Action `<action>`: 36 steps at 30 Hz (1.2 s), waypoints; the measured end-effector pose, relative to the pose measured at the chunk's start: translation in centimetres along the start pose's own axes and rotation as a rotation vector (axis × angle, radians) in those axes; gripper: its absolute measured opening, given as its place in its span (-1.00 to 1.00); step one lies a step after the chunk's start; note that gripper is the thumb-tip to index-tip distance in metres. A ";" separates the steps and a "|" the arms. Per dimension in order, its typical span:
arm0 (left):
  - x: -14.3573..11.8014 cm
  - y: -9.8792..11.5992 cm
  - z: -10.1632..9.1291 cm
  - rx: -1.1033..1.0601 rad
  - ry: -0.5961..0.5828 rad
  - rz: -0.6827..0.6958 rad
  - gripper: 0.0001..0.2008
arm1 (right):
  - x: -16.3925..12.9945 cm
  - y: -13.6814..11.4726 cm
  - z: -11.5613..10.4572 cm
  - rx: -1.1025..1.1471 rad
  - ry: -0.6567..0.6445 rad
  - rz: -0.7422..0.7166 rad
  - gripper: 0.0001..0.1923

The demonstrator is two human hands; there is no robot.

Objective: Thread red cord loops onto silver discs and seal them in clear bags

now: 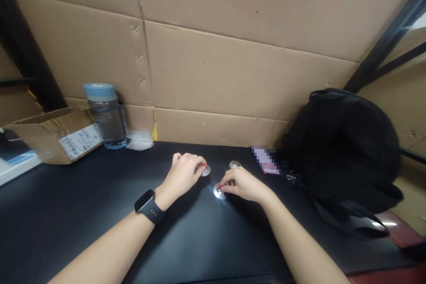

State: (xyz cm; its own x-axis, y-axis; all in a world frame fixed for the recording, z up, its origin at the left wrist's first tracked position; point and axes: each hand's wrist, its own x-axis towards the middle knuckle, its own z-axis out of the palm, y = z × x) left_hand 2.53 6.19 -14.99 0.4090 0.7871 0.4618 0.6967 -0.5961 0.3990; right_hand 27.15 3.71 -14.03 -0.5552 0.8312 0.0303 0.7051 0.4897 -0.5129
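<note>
Left hand [182, 175] pinches one shiny disc [207, 171]; right hand [245, 184] (close by) pinches a second disc [217, 192].

Discs [217, 192] centre, bottle [109, 120] left, backpack [344, 151] right

L forearm [104, 246] & R forearm [297, 237], both bare, extend fwd from the lower L and R of the view and converge near ctr., L wrist [163, 197] and R wrist [265, 196] leading into hands set apart w/o contact. L hand [184, 173], pos. slightly farther fwd than R: back up, fingers curled, thumb + index tips drawn into a pinch, directed to R. R hand [245, 184]: back up, angled to L, thumb + index likewise in pinch config., red nail color visible at tips, remaining fingers partly hidden.
</note>
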 end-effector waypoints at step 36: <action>0.3 0.4 1.9 -0.599 -0.046 -0.265 -0.87 | 1.6 -1.4 2.8 0.831 0.357 0.065 -0.70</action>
State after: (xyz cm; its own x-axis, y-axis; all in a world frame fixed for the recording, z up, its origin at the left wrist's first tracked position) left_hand 4.00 6.52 -16.20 0.3021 0.9177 0.2581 0.3342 -0.3555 0.8729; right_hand 24.01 3.65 -15.66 -0.2581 0.9506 0.1727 0.1080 0.2060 -0.9726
